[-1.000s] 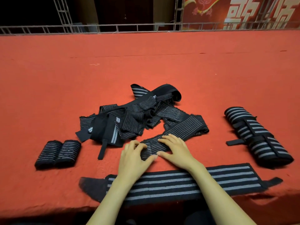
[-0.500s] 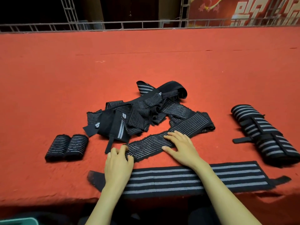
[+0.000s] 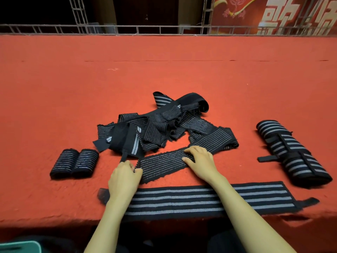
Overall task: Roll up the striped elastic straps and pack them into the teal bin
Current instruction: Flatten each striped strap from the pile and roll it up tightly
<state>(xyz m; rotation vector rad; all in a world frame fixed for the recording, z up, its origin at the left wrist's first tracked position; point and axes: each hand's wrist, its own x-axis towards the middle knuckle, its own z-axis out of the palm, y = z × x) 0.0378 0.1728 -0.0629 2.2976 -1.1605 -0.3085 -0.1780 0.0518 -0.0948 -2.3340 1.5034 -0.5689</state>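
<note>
A thin-striped black elastic strap lies stretched out flat on the red surface. My left hand pinches its left end, while my right hand presses flat on it further right. Behind it sits a tangled pile of straps. A wide-striped strap lies flat under my forearms near the front edge. Two small rolled straps sit at the left. Larger rolled straps lie at the right. A corner of the teal bin shows at the bottom left, below the table edge.
The red felt-covered surface stretches far back to a metal truss railing. A red banner with large characters hangs at the back right. The table's front edge runs just below the wide strap.
My left hand slid left along the thin-striped strap to its end and now pinches it. The strap lies pulled straighter. My right hand stayed pressing on it.
</note>
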